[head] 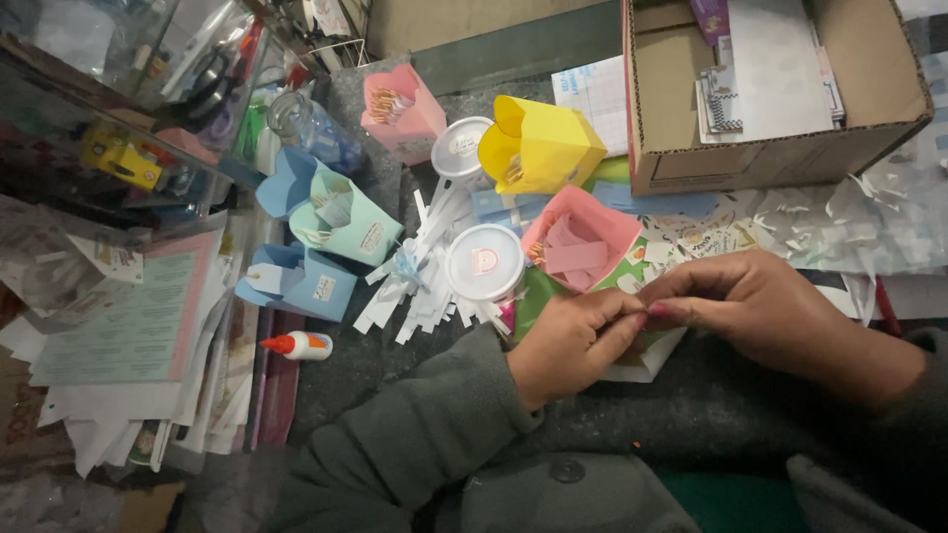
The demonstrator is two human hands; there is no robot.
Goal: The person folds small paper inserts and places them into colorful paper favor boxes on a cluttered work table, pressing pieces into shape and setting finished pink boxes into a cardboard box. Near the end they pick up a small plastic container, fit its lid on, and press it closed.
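Observation:
My left hand (568,341) and my right hand (755,306) meet fingertip to fingertip at the middle of the table, pinching something small that I cannot make out between them. Just beyond the fingers stands a pink paper box (583,232) with pink paper slips inside. A round white lid (484,262) lies next to it on a heap of white paper strips (420,286). A yellow paper box (538,148) stands farther back.
A cardboard box (780,158) with papers sits at the back right. Blue and mint paper boxes (326,237) stand to the left, another pink box (400,109) behind. A small glue bottle (296,345) lies near stacked papers (128,336).

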